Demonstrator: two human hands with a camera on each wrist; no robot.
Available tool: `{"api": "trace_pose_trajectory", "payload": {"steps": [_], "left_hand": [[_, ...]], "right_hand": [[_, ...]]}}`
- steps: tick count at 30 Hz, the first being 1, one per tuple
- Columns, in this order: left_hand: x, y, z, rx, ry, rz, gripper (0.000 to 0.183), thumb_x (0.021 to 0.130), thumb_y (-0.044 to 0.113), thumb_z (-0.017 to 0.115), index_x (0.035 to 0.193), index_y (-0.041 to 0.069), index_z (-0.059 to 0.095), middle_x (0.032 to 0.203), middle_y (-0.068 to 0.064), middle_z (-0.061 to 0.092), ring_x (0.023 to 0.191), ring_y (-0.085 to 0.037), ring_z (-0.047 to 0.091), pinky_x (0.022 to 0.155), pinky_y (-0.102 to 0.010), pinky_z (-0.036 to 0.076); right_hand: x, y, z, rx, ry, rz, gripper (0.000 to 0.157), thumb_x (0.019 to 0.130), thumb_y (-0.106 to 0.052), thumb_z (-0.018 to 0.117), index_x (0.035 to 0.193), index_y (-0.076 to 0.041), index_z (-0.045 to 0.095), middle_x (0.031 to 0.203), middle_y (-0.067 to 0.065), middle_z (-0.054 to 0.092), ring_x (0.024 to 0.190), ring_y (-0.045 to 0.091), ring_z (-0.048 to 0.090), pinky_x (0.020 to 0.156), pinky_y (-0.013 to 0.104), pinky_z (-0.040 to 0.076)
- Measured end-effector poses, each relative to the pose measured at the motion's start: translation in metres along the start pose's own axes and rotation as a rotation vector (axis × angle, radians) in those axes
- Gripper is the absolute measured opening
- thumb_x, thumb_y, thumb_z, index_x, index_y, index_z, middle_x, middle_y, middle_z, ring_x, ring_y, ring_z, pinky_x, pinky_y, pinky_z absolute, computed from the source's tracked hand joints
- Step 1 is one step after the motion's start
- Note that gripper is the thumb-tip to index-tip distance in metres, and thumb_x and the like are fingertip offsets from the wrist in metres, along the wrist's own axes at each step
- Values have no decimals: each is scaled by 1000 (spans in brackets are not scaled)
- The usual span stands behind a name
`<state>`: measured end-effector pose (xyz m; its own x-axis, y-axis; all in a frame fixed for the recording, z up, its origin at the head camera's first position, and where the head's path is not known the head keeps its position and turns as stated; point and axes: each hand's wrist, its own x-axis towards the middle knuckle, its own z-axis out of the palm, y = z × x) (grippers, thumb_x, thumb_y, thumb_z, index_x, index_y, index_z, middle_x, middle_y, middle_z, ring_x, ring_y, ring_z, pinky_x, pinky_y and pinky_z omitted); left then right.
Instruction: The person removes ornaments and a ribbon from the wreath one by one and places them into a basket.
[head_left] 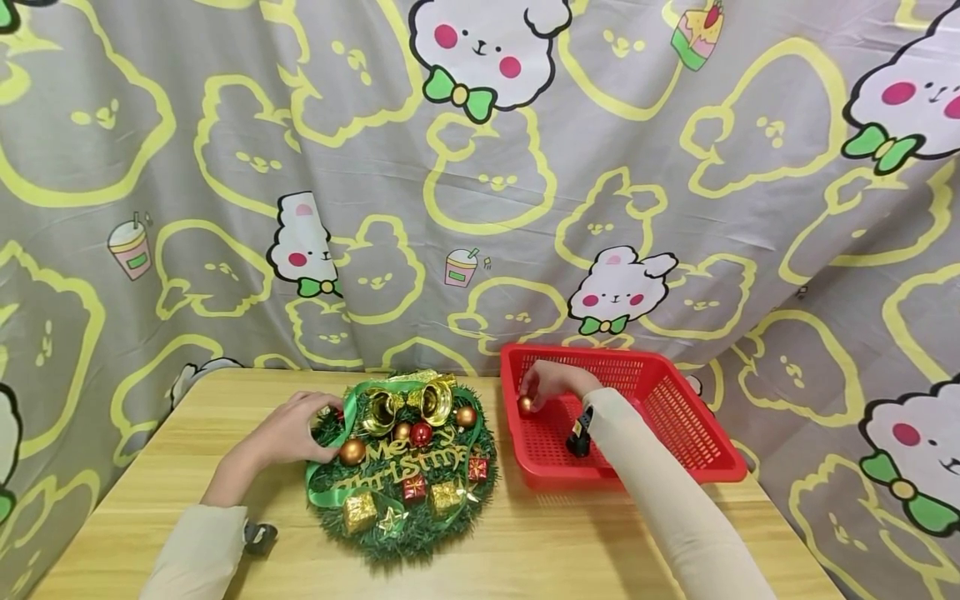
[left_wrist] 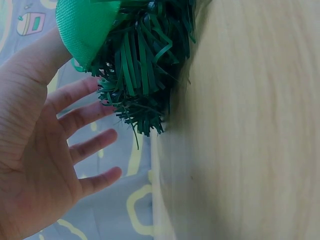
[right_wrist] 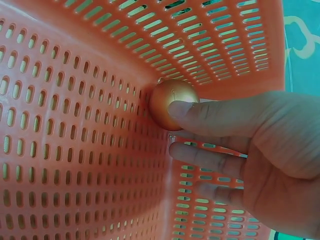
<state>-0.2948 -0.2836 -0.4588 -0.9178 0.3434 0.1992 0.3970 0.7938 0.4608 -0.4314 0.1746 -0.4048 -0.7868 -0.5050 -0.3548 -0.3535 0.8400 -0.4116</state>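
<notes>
A green tinsel Christmas wreath (head_left: 405, 542) lies on the table, trimmed with gold bells (head_left: 437, 402), baubles, small gift boxes and gold lettering. My left hand (head_left: 294, 429) is at its left edge, thumb by the green ribbon (left_wrist: 87, 30). In the left wrist view the fingers of that hand (left_wrist: 42, 150) are spread and fairly straight, some against the tinsel (left_wrist: 137, 65). Inside the red basket (head_left: 558, 477), my right hand (head_left: 553, 382) pinches a gold bauble (right_wrist: 167, 92) low in a corner. The thumb lies across the bauble; part of the grip behind it is hidden.
The basket, with slotted walls, stands right of the wreath on the wooden table (head_left: 187, 442). A patterned curtain (head_left: 390, 167) hangs directly behind the table. Black camera mounts sit on both wrists, the right one (head_left: 579, 435) over the basket.
</notes>
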Motion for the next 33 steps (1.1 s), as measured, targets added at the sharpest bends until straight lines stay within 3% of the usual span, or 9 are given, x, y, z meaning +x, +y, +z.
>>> {"api": "trace_pose_trajectory", "payload": {"steps": [13, 23, 33], "left_hand": [[0, -1, 2, -1, 8, 4, 76, 67, 34, 92, 133, 12, 63, 137, -15, 62, 129, -43, 50, 99, -67, 48], [0, -2, 2, 6, 20, 18, 74, 66, 34, 92, 131, 11, 64, 136, -15, 63, 128, -43, 51, 99, -68, 47], [-2, -2, 2, 0, 20, 19, 76, 66, 34, 92, 132, 9, 63, 137, -17, 63, 128, -44, 50, 100, -69, 46]], "right_hand": [[-3, -1, 0, 10, 0, 1, 29, 80, 3, 81, 108, -2, 73, 101, 7, 74, 84, 12, 60, 79, 26, 57], [-10, -1, -4, -5, 3, 35, 32, 84, -2, 79, 115, -12, 75, 105, 2, 71, 89, 15, 63, 83, 30, 59], [-16, -6, -13, -22, 9, -9, 32, 84, -2, 80, 115, -6, 74, 107, 7, 74, 92, 15, 65, 84, 32, 60]]}}
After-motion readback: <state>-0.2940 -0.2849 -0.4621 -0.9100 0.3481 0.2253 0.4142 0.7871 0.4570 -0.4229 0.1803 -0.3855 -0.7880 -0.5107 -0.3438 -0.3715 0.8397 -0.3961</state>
